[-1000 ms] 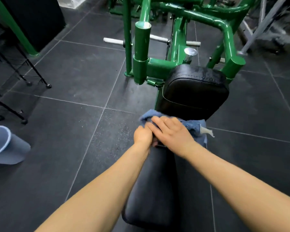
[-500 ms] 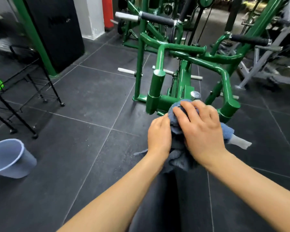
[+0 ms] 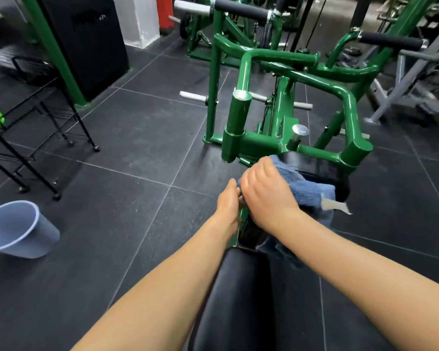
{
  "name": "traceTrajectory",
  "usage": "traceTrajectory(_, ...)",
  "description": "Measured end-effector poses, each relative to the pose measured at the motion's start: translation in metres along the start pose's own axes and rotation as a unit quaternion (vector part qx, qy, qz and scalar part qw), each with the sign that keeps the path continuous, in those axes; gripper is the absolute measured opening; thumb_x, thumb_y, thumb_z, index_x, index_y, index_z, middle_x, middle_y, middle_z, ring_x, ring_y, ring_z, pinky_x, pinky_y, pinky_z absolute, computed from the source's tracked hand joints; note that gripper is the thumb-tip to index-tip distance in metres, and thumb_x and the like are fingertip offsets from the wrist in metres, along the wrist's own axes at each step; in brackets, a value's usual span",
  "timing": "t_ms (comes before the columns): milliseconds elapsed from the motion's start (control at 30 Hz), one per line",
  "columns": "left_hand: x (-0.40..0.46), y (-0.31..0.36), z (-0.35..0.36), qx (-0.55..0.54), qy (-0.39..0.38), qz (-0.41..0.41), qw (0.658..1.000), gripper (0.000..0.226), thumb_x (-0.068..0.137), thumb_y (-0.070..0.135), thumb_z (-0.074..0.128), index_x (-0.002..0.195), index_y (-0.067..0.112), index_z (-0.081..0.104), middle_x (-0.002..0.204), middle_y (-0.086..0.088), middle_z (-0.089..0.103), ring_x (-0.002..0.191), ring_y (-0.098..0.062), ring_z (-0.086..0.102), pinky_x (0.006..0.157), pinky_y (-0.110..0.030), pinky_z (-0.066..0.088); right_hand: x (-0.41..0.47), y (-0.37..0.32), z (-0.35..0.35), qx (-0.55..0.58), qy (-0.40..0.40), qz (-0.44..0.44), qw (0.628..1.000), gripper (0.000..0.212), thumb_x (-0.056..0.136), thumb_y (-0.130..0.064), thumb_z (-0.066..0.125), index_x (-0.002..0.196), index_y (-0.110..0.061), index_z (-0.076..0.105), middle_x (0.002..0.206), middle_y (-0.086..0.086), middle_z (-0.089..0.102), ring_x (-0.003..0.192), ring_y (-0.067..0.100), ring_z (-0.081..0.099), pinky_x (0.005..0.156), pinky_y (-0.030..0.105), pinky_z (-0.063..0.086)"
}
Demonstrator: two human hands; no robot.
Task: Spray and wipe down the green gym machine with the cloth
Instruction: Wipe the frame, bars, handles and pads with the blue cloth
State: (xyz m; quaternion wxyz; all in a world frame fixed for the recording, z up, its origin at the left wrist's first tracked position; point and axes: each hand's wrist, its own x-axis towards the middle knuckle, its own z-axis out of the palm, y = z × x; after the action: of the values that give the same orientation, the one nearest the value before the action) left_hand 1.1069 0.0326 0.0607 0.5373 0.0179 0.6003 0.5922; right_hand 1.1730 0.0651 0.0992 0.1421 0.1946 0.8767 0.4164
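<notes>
While right hand (image 3: 269, 196) pressed blue cloth (image 3: 307, 188) onto black chest pad (image 3: 322, 168) of green machine (image 3: 284, 143), fingers curled over cloth fold. Left hand (image 3: 228, 203) beside it, fingers hidden, grip untellable. Advice: firm overlapping strokes, pad edge to edge, fold trailing corner under.

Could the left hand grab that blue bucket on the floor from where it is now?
Probably not. The left hand is busy at the blue terry cloth on the green metal gym machine, and the light blue plastic bucket sits far off to the left across bare dark floor tiles. Nothing blocks it; it just looks too far.
</notes>
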Motion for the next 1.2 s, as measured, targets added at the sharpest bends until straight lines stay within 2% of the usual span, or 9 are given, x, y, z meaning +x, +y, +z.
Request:
traceTrajectory(100,0.012,-0.020,-0.007,0.007,0.005,-0.026,1.000,0.052,0.102,0.046,0.028,0.116,0.010,0.063,0.120,-0.006,0.066,0.114,-0.025,0.058,0.102,-0.041,0.044,0.008,-0.040,0.018,-0.048,-0.076,-0.109,0.990,0.053,0.101,-0.021,0.031,0.143,0.010,0.022,0.144,0.025,0.037,0.134,0.043,0.035,0.111,0.056,0.019)
traceTrajectory(267,0.034,-0.049,-0.037,0.018,-0.013,-0.075,0.997,0.042,0.103,0.043,0.029,0.090,0.016,0.058,0.099,-0.001,0.064,0.090,-0.013,0.057,0.079,-0.033,0.043,0.014,-0.090,0.056,-0.098,-0.072,-0.135,0.983,0.050,0.102,-0.023,0.027,0.140,0.009,0.031,0.139,0.027,0.040,0.131,0.047,0.036,0.109,0.060,0.024)
traceTrajectory(367,0.043,-0.065,-0.048,0.028,-0.026,-0.092,0.995,0.047,0.103,0.046,0.025,0.116,0.018,0.060,0.111,0.007,0.064,0.102,-0.008,0.055,0.081,-0.032,0.039,0.008,-0.106,0.068,-0.099,-0.074,-0.162,0.979,0.054,0.102,-0.028,0.030,0.142,0.008,0.028,0.143,0.028,0.036,0.134,0.047,0.032,0.112,0.060,0.020)
traceTrajectory(467,0.036,-0.074,-0.046,0.019,-0.020,-0.107,0.994,0.051,0.103,0.048,0.026,0.122,0.014,0.058,0.099,0.004,0.067,0.087,-0.009,0.061,0.070,-0.028,0.044,-0.005,-0.102,0.077,-0.051,-0.042,-0.170,0.983,0.054,0.098,-0.028,0.040,0.142,0.003,0.034,0.143,0.024,0.039,0.134,0.043,0.033,0.114,0.056,0.015)
traceTrajectory(567,0.017,-0.066,-0.034,-0.019,-0.016,-0.079,0.997,0.052,0.104,0.042,0.029,0.118,0.004,0.062,0.111,-0.012,0.070,0.099,-0.030,0.068,0.067,-0.026,0.055,-0.016,-0.080,0.065,0.019,-0.020,-0.116,0.993,0.048,0.098,-0.019,0.032,0.139,0.006,0.036,0.140,0.024,0.041,0.133,0.040,0.035,0.115,0.048,0.018)
traceTrajectory(733,0.018,-0.032,-0.018,-0.041,-0.054,0.030,0.997,0.054,0.104,0.039,0.027,0.073,0.011,0.061,0.052,0.005,0.061,0.046,-0.004,0.057,0.044,-0.014,0.043,-0.005,-0.051,0.038,0.059,0.026,0.035,0.997,0.041,0.091,-0.015,0.032,0.124,-0.003,0.054,0.115,0.013,0.059,0.114,0.034,0.051,0.108,0.046,0.030)
traceTrajectory(933,0.035,-0.042,-0.028,-0.120,-0.050,-0.063,0.990,0.056,0.104,0.045,0.023,0.084,0.007,0.059,0.075,-0.005,0.065,0.082,-0.017,0.063,0.071,-0.026,0.051,0.017,-0.087,0.062,0.029,0.006,-0.062,0.998,0.039,0.097,-0.011,0.025,0.130,0.005,0.039,0.128,0.023,0.052,0.123,0.041,0.046,0.108,0.054,0.025)
traceTrajectory(1067,0.034,-0.065,-0.042,-0.082,-0.048,-0.137,0.986,0.061,0.102,0.054,0.025,0.127,0.008,0.055,0.112,-0.007,0.068,0.110,-0.020,0.063,0.070,-0.030,0.052,0.007,-0.109,0.088,-0.020,0.015,-0.126,0.992,0.046,0.100,-0.018,0.027,0.137,0.011,0.031,0.138,0.030,0.041,0.132,0.046,0.034,0.113,0.057,0.016)
traceTrajectory(1200,0.031,-0.081,-0.043,-0.100,-0.070,-0.162,0.979,0.072,0.098,0.060,0.029,0.148,0.008,0.032,0.134,-0.010,0.059,0.119,-0.024,0.059,0.097,-0.038,0.049,-0.010,-0.109,0.114,-0.022,0.082,-0.137,0.987,0.051,0.098,-0.025,0.035,0.140,0.004,0.039,0.142,0.023,0.043,0.135,0.041,0.035,0.115,0.054,0.015)
